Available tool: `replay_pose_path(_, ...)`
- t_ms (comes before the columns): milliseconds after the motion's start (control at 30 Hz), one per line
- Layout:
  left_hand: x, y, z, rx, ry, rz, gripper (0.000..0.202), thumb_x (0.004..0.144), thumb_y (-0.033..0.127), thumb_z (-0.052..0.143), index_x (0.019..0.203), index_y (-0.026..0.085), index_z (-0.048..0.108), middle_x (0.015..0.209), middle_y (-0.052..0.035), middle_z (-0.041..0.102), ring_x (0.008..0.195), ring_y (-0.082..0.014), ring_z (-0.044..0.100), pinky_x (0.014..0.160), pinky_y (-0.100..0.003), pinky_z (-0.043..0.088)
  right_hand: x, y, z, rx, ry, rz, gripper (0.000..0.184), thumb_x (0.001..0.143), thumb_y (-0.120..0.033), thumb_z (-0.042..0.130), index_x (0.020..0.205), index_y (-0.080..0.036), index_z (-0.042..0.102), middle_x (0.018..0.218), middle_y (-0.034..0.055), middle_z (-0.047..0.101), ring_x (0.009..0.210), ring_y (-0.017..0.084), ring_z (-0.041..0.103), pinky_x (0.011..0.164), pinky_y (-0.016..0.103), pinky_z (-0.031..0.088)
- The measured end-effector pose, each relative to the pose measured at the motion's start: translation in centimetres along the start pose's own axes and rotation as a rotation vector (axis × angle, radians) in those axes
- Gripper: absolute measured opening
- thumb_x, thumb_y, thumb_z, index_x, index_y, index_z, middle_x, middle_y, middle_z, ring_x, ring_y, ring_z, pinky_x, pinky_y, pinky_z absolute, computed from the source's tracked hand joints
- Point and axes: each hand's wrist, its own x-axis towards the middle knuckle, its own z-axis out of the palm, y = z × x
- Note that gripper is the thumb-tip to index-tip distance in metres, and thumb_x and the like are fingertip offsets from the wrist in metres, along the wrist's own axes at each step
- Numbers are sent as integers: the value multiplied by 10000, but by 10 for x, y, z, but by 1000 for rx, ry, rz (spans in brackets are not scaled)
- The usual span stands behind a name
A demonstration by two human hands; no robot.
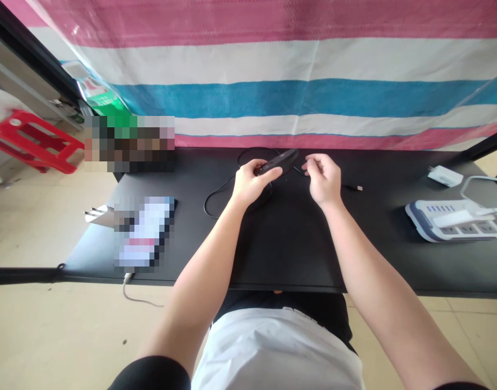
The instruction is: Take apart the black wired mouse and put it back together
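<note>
My left hand is closed round a flat black device, held just above the black table near its far edge. A thin black cable loops from the device across the table to the left. My right hand is beside the device, fingers pinched on the cable close to it. The cable's free end with a small metal plug lies on the table to the right of that hand.
A white power strip with white cords sits at the right, and a small white charger behind it. A blurred-out flat object lies at the left of the table. A red stool stands far left; a striped tarp hangs behind.
</note>
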Motion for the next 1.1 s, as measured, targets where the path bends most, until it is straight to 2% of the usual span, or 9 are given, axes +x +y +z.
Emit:
replay_pose_path(100,-2,1,0,96,5,155,551,620,389,833,1118,208,681,1096,-39,724,1015,-234,671,955,-379,519,0,2,2,153,-48,81,425,898,-617,494,988,-227,638,894,60,695,686,184,644,594,316,508)
replay_pose_path(200,-4,0,1,198,-8,355,580,612,274,841,1160,208,663,1200,-63,692,1101,-243,655,1027,-394,493,1,2,3,229,-96,188,582,819,-764,516,1007,-227,640,895,57,678,591,153,597,464,279,449)
replay_pose_path(367,-6,-4,4,275,-57,640,478,750,211,733,1220,217,648,1341,-103,633,1241,-244,603,1086,-382,455,0,-10,0,481,-390,421,686,715,-854,547,896,-197,624,683,19,610,477,148,599,339,241,353)
replay_pose_path(433,-7,-4,5,332,-59,685,451,797,209,679,1246,229,639,1366,-109,620,1257,-251,592,1092,-403,446,0,-16,-3,533,-450,468,624,674,-791,661,868,-199,622,623,2,597,449,153,602,321,228,299)
replay_pose_path(567,-9,-3,5,342,-19,613,618,802,210,632,1409,226,516,1416,-126,577,1275,-251,578,1058,-384,468,1,-20,-7,586,-448,423,476,648,-564,803,904,-199,638,642,0,627,499,162,630,376,232,337)
replay_pose_path(667,-7,-4,1,245,-32,503,713,761,204,639,1451,217,461,1300,-100,654,1080,-198,660,958,-320,512,2,-17,-11,621,-453,364,401,678,-455,790,945,-207,621,730,7,653,588,162,654,471,253,424)
replay_pose_path(800,-2,-6,-5,214,-122,352,400,750,150,578,1129,200,695,933,-27,755,826,-161,688,827,-279,526,3,-13,-20,606,-538,342,381,640,-320,808,940,-228,592,795,-12,668,690,146,648,619,273,495)
replay_pose_path(933,1,-8,-7,271,-75,278,388,726,86,511,1010,214,742,902,-22,769,816,-171,701,805,-282,520,4,-13,-27,488,-661,311,457,565,-217,832,957,-229,598,904,-9,705,806,154,665,769,304,531)
replay_pose_path(1100,2,-7,-10,371,-32,198,265,807,217,556,981,246,755,843,-25,770,793,-207,704,815,-342,522,6,-11,-30,326,-747,251,631,527,-172,798,1131,-219,624,1131,63,721,1092,251,681,971,419,532)
